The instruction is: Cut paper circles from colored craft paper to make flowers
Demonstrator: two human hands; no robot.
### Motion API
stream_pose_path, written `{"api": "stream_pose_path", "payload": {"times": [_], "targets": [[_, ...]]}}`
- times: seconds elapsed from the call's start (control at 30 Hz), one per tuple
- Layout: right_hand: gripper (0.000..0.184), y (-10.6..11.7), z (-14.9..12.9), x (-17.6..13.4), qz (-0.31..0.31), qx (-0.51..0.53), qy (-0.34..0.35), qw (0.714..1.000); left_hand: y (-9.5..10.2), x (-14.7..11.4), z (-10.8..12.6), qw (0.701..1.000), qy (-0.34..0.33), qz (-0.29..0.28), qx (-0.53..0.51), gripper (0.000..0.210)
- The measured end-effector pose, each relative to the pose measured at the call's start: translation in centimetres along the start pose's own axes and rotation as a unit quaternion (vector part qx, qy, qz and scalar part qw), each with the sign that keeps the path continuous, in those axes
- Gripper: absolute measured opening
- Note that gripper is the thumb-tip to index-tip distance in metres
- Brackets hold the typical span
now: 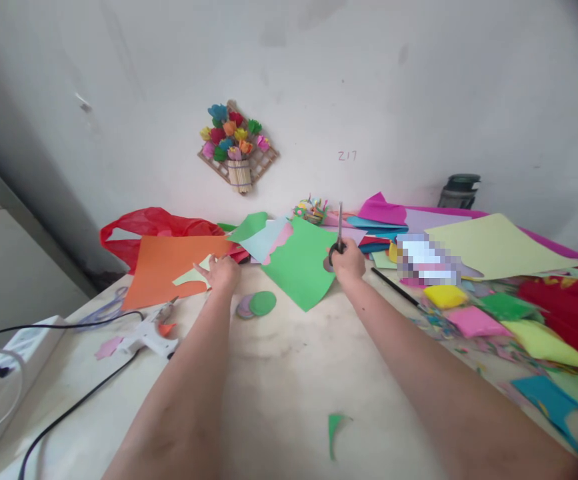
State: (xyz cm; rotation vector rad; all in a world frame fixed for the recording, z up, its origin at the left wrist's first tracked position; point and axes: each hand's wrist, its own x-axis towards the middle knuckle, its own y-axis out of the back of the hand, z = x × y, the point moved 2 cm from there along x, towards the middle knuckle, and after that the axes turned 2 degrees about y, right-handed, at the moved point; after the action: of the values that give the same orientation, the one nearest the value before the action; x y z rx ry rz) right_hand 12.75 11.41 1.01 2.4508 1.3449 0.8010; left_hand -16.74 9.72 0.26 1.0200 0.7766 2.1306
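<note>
My right hand grips a pair of scissors by the dark handles, with the blades pointing up. Just left of it lies a large green sheet. On the left, my left hand reaches over an orange sheet, its fingers apart and touching a pale yellow-green cut scrap. Between my forearms, a green disc overlaps a purple disc on the table. Nearer me is a thin curved green offcut.
At left are a white glue gun, its black cord and a power strip. A red plastic bag sits behind the orange sheet. To the right lie a black pen, clay-like packets and colored sheets. A dark bottle stands by the wall.
</note>
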Motion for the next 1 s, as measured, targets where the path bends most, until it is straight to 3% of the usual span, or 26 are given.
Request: {"api": "stream_pose_path", "payload": {"times": [0.1,0.17,0.37,0.5,0.7,0.87,1.0], "targets": [[0.035,1.0,-0.2,-0.4,0.021,-0.061,0.011,0.998,0.9,0.5,0.5,0.994,-0.014,0.035,0.105,0.027],[0.036,1.5,-0.6,-0.5,0.032,-0.077,0.031,0.996,1.6,0.9,0.9,0.991,-0.042,0.054,0.114,0.029],[0.036,1.4,-2.1,-1.7,0.002,-0.081,0.09,0.993,3.7,1.9,2.3,0.988,-0.104,0.113,0.037,0.04],[0.038,0.4,-3.0,-3.0,-0.034,-0.092,0.141,0.985,5.5,2.0,3.1,0.982,-0.089,0.166,-0.013,0.041],[0.033,-1.0,-3.2,-4.7,-0.127,-0.167,0.212,0.955,7.1,2.3,3.7,0.972,-0.086,0.195,-0.102,0.044],[0.035,-1.3,-2.9,-4.8,-0.163,-0.241,0.209,0.934,7.8,2.6,4.0,0.955,-0.12,0.225,-0.152,0.044],[0.017,-1.4,-2.5,-4.1,-0.208,-0.267,0.211,0.917,8.4,2.9,4.7,0.943,-0.137,0.236,-0.189,0.043]]}}
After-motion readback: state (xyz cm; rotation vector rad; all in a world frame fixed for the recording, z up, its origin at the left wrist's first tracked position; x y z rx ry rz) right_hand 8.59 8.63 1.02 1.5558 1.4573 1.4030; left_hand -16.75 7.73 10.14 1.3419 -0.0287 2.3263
